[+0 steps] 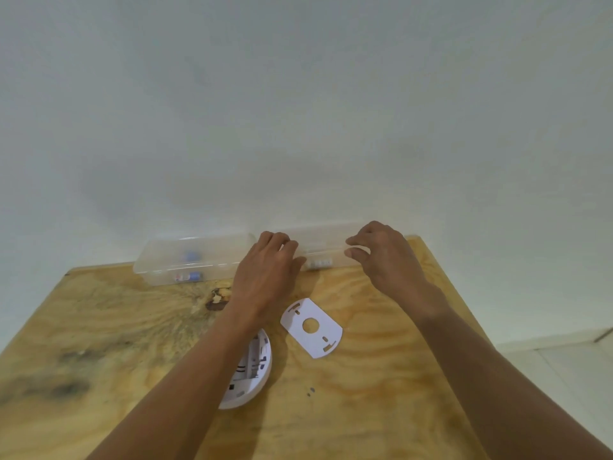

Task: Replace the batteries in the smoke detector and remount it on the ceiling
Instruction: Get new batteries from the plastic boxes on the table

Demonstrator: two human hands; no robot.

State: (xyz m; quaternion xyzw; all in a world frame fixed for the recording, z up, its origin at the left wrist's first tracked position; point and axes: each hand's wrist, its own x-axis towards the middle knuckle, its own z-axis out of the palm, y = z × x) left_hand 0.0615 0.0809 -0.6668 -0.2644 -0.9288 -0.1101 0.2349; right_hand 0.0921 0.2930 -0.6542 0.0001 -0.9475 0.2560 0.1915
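The white round smoke detector (255, 370) lies back-up on the wooden table (132, 343), partly hidden under my left forearm. Its flat white mounting plate (311, 327) rests to its right. Two clear plastic boxes stand at the table's far edge against the wall. The left box (195, 257) holds blue-and-white batteries (190, 277). The right box (323, 244) holds pale batteries (318, 263). My left hand (265, 270) grips the right box's left end. My right hand (381, 254) pinches the front rim at its right end.
A white wall rises directly behind the table. The table's right edge runs diagonally, with pale floor (564, 376) beyond it. Two tiny dark bits (310, 391) lie on the wood near the detector. A dark knot (215, 302) marks the wood.
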